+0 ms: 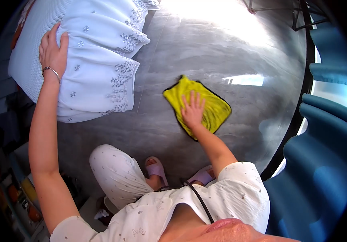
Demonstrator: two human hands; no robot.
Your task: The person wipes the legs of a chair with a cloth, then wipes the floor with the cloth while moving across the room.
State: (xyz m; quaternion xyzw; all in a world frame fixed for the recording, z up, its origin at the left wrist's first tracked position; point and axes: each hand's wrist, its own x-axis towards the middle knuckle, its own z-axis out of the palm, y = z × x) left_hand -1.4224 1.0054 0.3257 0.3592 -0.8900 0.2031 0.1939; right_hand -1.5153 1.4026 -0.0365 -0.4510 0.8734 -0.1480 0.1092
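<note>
Spread flat on the grey floor (pixel 157 97) is a yellow-green cleaning cloth (pixel 212 111) with a dark edge, a little wrinkled. My right hand (pixel 193 109) lies on top of it with the fingers apart, pressing it against the floor. Up on the left, my left hand (pixel 53 50) rests on the edge of a bed covered by a white bedspread (pixel 97 80), its fingers stretched out. A silver bracelet (pixel 51 71) circles the left wrist. The frilled, embroidered side of the bedspread hangs toward the floor.
Blue curtains (pixel 318 137) hang along the right, beside a dark border strip (pixel 298 121). Thin metal legs (pixel 298 20) stand at the top right. My slippered feet (pixel 156 169) are on the floor below the cloth. Several small items (pixel 24 197) fill the lower left.
</note>
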